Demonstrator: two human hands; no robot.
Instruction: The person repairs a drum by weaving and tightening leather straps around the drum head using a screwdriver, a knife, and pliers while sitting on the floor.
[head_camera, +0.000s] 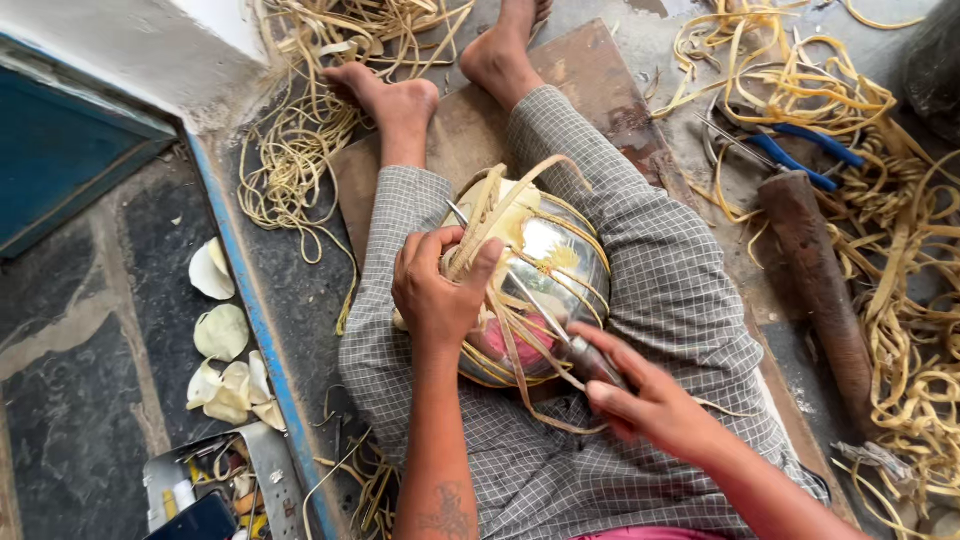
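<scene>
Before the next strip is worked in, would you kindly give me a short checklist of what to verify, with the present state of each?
1. Left hand steadies the shiny metal pot in the lap: ok, fingers and thumb pinch the cane strips at its top.
2. Right hand grips the pointed metal tool: ok, handle in the fist.
3. Tool tip lies under a strip: cannot tell, the left thumb hides it.
4. Spare strips within reach: ok, a loose pile lies on the right.
5. Blue-handled pliers close by: ok, beside the wooden mallet.
</scene>
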